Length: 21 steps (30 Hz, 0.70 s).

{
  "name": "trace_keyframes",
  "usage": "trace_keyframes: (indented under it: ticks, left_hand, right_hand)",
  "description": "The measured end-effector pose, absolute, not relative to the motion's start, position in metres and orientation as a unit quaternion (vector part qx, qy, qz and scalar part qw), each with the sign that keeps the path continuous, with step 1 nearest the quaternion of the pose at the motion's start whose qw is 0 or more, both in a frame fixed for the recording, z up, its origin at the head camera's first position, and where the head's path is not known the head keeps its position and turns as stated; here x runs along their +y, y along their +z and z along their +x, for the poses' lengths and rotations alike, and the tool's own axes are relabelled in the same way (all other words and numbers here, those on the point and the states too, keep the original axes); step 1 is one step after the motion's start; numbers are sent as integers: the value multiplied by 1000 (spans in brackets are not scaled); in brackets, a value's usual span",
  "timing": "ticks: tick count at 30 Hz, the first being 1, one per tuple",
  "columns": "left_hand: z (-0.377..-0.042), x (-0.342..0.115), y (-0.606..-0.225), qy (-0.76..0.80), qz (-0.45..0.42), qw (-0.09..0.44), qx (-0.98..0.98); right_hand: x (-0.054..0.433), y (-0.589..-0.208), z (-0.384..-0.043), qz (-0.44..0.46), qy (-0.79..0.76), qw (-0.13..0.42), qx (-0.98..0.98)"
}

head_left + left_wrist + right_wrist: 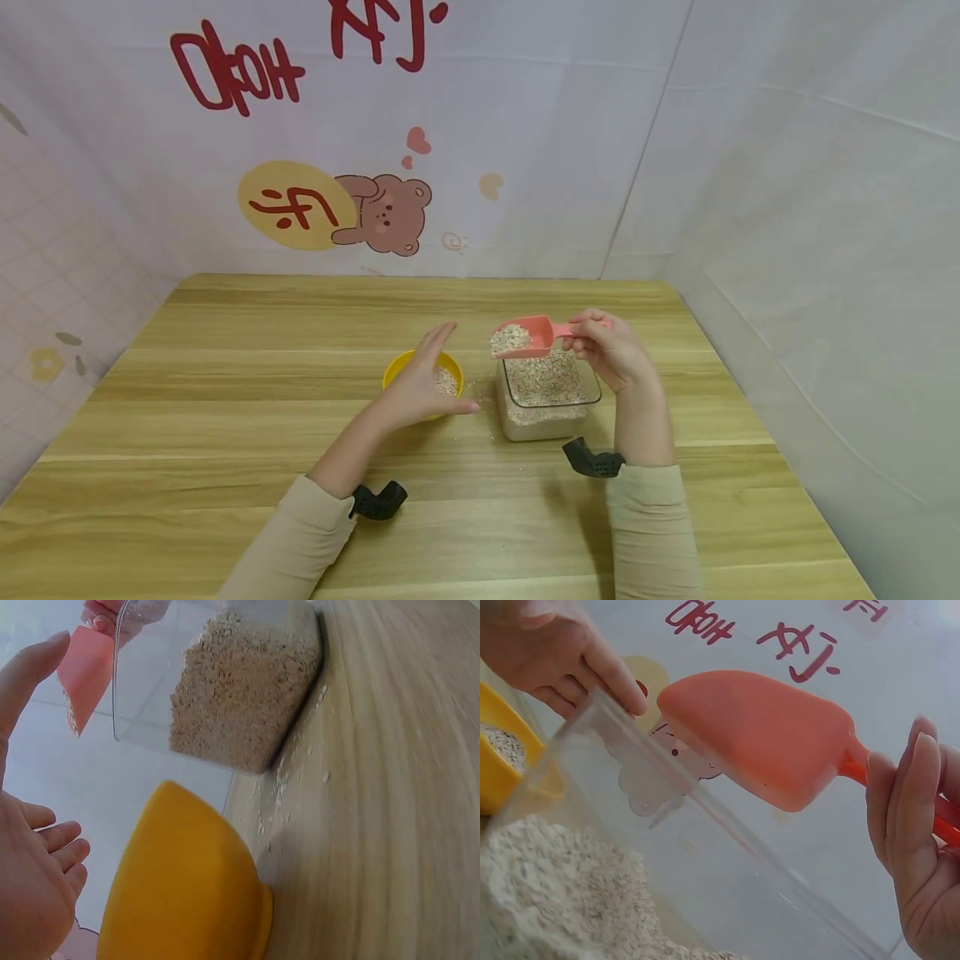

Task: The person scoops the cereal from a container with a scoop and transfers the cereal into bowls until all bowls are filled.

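Observation:
My right hand (611, 350) grips the handle of a pink scoop (542, 336), held above a clear square container (546, 417). Oat flakes (510, 337) lie heaped in the scoop's front part. More oats (570, 892) fill much of the container. To the left a yellow bowl (397, 365) stands on the table with some oats (446, 382) inside. My left hand (420, 387) hovers over the bowl with fingers extended and thumb spread apart, holding nothing; it hides part of the bowl. In the left wrist view the bowl (187, 877) shows its smooth outer side.
Loose flakes (281, 787) are scattered on the wooden table (225, 375) between bowl and container. A white printed curtain (525, 125) hangs behind the table, and another white sheet (825, 250) runs along the right side. Each wrist carries a black camera mount (378, 501).

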<state>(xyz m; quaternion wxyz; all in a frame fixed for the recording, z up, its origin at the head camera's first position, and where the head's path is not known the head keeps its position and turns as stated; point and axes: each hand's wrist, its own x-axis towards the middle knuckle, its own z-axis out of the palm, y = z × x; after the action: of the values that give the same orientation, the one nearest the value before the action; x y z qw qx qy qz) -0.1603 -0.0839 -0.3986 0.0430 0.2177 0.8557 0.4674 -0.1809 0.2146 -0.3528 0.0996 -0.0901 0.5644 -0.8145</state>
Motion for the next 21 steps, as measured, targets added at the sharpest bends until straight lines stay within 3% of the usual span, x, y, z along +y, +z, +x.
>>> trace_keyframes:
  ticks: [21]
  left_hand:
    - [-153,-129,-412,461,185,51,866]
  right_hand:
    - [173,-349,-180,-56,-812,107,571]
